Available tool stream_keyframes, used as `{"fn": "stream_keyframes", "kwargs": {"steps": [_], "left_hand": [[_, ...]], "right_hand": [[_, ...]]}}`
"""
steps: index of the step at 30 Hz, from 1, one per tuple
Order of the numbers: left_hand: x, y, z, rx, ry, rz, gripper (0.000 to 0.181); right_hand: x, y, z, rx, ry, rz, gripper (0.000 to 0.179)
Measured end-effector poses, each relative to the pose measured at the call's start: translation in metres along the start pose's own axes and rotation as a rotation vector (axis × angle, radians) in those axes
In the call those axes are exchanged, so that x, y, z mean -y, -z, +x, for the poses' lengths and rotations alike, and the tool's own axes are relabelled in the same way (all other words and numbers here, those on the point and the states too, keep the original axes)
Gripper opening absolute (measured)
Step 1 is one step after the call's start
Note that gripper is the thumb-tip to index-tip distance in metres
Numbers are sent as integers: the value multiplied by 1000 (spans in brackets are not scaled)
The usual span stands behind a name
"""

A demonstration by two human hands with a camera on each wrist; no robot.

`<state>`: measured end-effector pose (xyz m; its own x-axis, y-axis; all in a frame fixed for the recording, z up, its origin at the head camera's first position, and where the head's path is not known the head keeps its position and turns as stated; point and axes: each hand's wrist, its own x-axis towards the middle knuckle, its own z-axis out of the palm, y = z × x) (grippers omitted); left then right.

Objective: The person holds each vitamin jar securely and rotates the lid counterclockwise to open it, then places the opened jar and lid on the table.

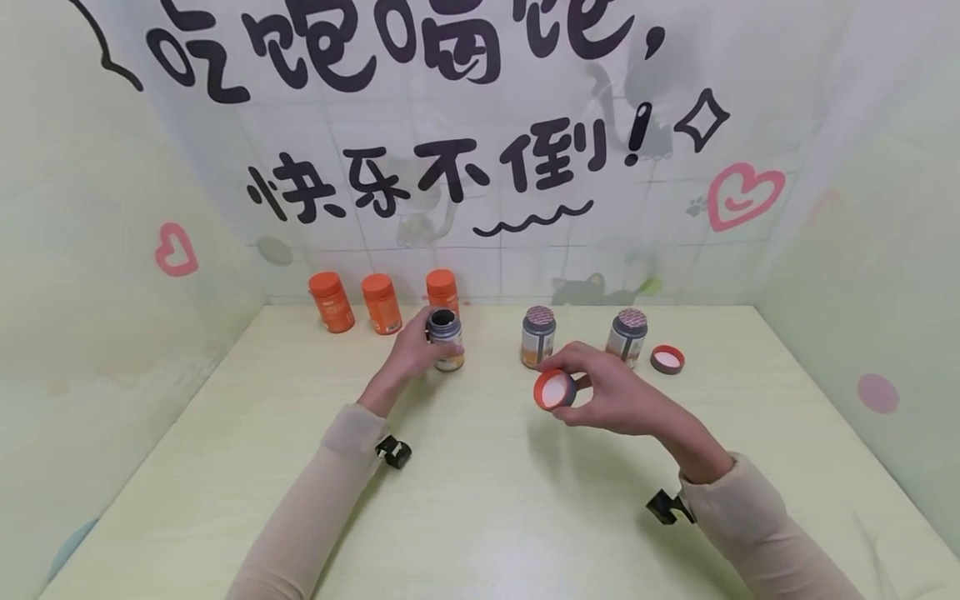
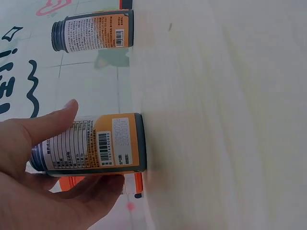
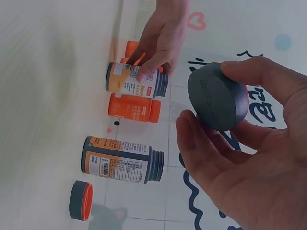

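My left hand (image 1: 411,348) grips a grey bottle (image 1: 448,354) with an orange and white label, thumb across its front. The bottle stands upright on the table, its dark mouth uncovered. In the left wrist view the bottle (image 2: 103,143) shows a barcode and a table of print. Raised off the table to the right, my right hand (image 1: 617,393) holds a grey cap (image 1: 555,390) between thumb and fingers. Its white liner and red inner rim face the head camera; the right wrist view shows the cap's grey top (image 3: 211,98).
Two similar grey bottles with patterned seals, one central (image 1: 538,337) and one farther right (image 1: 627,337), stand upright. Beside the latter, another cap (image 1: 667,359) lies liner up. Orange jars (image 1: 331,302), (image 1: 382,304), (image 1: 442,287) stand along the back wall on the left.
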<state>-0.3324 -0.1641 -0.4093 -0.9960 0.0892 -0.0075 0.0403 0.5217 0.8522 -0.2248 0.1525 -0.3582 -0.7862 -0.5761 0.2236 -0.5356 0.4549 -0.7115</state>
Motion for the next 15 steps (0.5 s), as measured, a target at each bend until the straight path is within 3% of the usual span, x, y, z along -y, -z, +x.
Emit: {"fn": "stream_keyframes", "kwargs": {"steps": [8, 15], "left_hand": [[0, 12, -7, 19, 52, -51, 88], [-5, 34, -25, -2, 82, -88, 98]], "right_hand": [[3, -8, 9, -74, -4, -47, 44], [9, -21, 34, -88, -46, -209, 45]]}}
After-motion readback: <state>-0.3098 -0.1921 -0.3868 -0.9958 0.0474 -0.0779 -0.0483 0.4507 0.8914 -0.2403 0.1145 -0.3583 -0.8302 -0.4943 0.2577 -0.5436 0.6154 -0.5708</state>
